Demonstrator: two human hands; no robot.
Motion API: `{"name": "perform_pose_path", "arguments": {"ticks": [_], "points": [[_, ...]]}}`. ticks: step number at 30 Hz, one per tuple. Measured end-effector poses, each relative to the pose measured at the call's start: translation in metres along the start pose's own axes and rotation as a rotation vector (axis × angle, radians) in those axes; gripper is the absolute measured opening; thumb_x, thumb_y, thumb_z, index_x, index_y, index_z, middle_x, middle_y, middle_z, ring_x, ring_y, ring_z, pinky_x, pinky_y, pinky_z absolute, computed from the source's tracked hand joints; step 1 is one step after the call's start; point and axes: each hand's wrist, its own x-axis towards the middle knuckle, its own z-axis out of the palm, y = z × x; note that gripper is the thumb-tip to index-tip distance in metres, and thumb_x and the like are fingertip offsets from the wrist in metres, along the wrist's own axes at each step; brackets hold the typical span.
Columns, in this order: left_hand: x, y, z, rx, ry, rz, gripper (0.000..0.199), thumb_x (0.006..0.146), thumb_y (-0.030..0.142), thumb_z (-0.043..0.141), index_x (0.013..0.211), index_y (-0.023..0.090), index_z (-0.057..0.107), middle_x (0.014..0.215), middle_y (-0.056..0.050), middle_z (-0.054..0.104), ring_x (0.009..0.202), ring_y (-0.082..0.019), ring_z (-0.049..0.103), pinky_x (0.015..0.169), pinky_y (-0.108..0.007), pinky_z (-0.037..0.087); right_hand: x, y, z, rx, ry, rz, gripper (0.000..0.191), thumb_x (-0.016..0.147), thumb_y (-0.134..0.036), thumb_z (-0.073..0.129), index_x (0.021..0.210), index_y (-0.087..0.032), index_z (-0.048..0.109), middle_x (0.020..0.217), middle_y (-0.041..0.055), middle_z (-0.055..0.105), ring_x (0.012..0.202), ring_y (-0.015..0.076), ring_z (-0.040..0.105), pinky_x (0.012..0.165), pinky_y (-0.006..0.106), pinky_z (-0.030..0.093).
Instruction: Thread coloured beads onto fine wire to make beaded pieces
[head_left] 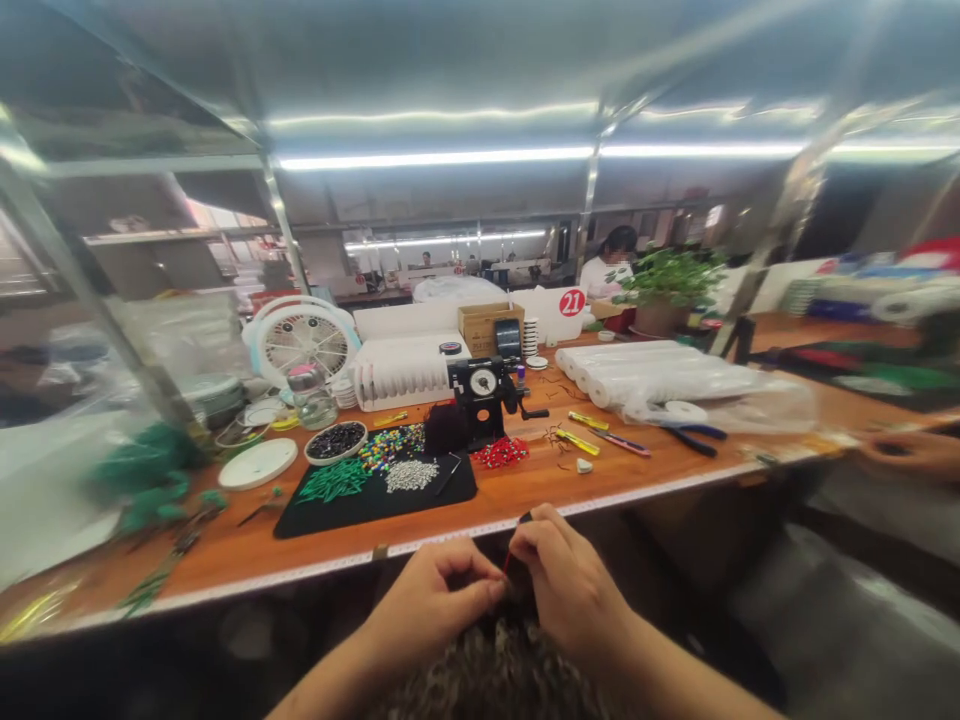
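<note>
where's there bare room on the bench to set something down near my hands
Bare orange tabletop shows ahead of your right hand, between the red beads and the near edge. More shows left of the black mat, below the white round disc. It's crowded on the mat's bead piles, around the black crank machine, and among the tools to its right.

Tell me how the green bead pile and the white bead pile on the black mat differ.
The green bead pile is dark green, while the white bead pile is pale. The green bead pile is longer and stretched out; the white bead pile is smaller and more compact. Both lie loose on the black mat.
</note>
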Motion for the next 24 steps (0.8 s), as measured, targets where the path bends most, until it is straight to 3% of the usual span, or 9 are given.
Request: {"name": "perform_pose_path", "arguments": {"ticks": [4, 8, 14, 16, 21, 24], "points": [[-0.001, 0.006, -0.006, 0.004, -0.009, 0.029, 0.027, 0.073, 0.037, 0.066, 0.091, 0.017, 0.073, 0.079, -0.004, 0.063, 0.079, -0.019, 0.057, 0.075, -0.029, 0.041, 0.005, -0.005, -0.006, 0.111, -0.038, 0.034, 0.020, 0.088, -0.003, 0.034, 0.078, -0.018, 0.042, 0.072, 0.0013, 0.043, 0.062, 0.0135, 0.044, 0.056, 0.024, 0.035], [0.001, 0.008, -0.006, 0.086, 0.034, 0.050, 0.015, 0.071, 0.031, 0.068, 0.073, 0.017, 0.073, 0.070, -0.001, 0.059, 0.072, -0.016, 0.054, 0.070, -0.027, 0.039, 0.005, -0.007, -0.003, 0.109, -0.054, 0.048, 0.020, 0.088, -0.004, 0.034, 0.078, -0.018, 0.042, 0.071, 0.0014, 0.043, 0.061, 0.0132, 0.044, 0.054, 0.024, 0.034], [0.003, 0.004, -0.001, -0.053, -0.023, 0.019, 0.019, 0.067, 0.029, 0.070, 0.058, 0.014, 0.064, 0.062, 0.001, 0.056, 0.062, -0.012, 0.047, 0.062, -0.025, 0.035, 0.001, -0.007, 0.003, 0.104, -0.033, 0.070, 0.020, 0.088, -0.008, 0.034, 0.074, -0.018, 0.044, 0.069, 0.0014, 0.043, 0.060, 0.0137, 0.043, 0.054, 0.025, 0.034], [0.001, 0.003, -0.002, -0.090, -0.012, -0.019, 0.019, 0.066, 0.029, 0.070, 0.057, 0.014, 0.063, 0.061, 0.001, 0.055, 0.061, -0.012, 0.046, 0.061, -0.025, 0.034, 0.002, -0.008, 0.000, 0.173, -0.046, 0.176, 0.020, 0.090, -0.014, 0.036, 0.073, -0.018, 0.047, 0.069, 0.0016, 0.046, 0.061, 0.0136, 0.045, 0.056, 0.025, 0.036], [-0.006, 0.005, -0.006, 0.008, 0.126, -0.054, 0.018, 0.068, 0.030, 0.068, 0.059, 0.015, 0.065, 0.061, 0.002, 0.052, 0.063, -0.012, 0.047, 0.063, -0.025, 0.034, 0.007, -0.011, -0.009, 0.530, -0.238, 0.698, 0.017, 0.087, -0.032, 0.051, 0.086, -0.017, 0.060, 0.073, 0.0021, 0.062, 0.068, 0.0149, 0.057, 0.062, 0.025, 0.043], [-0.008, 0.005, -0.005, 0.130, 0.168, -0.026, 0.016, 0.070, 0.028, 0.065, 0.059, 0.016, 0.066, 0.063, 0.001, 0.053, 0.066, -0.014, 0.049, 0.066, -0.026, 0.035, 0.009, -0.014, -0.008, 0.647, -0.342, 0.757, 0.018, 0.081, -0.032, 0.060, 0.086, -0.017, 0.068, 0.084, 0.0045, 0.069, 0.080, 0.0182, 0.061, 0.072, 0.027, 0.045]]}}
